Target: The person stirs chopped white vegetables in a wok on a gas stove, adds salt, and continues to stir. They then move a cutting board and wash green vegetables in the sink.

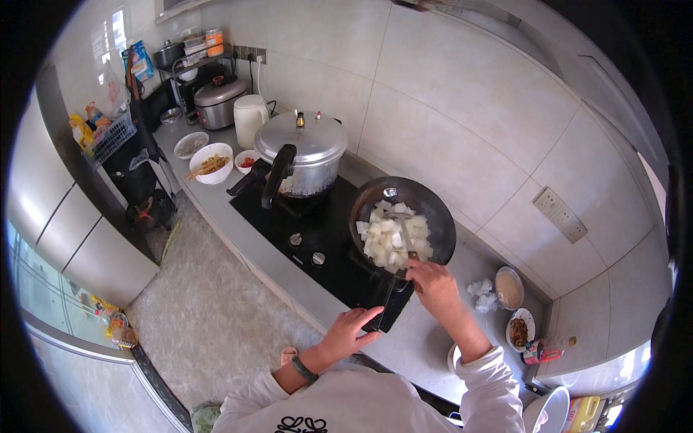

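Observation:
A dark wok point(441, 216) sits on the right side of the black glass cooktop point(270, 227). Pale, chunky cut vegetable pieces point(379, 238) lie in it. My right hand point(436, 284) grips the brown handle of a metal spatula point(403, 230), whose blade rests among the pieces. At the near side, my left hand point(349, 333) has its fingers around the end of the wok's black handle point(385, 295). A large pressure cooker point(308, 162) with its lid on stands on the other burner, left of the wok.
Left of the cooker are a bowl with chopsticks point(216, 173), a small bowl of red pieces point(247, 161), a white kettle point(250, 122) and a rice cooker point(219, 103). On the right are a round container point(509, 288), a bowl of brown food point(520, 330) and a bottle point(544, 351).

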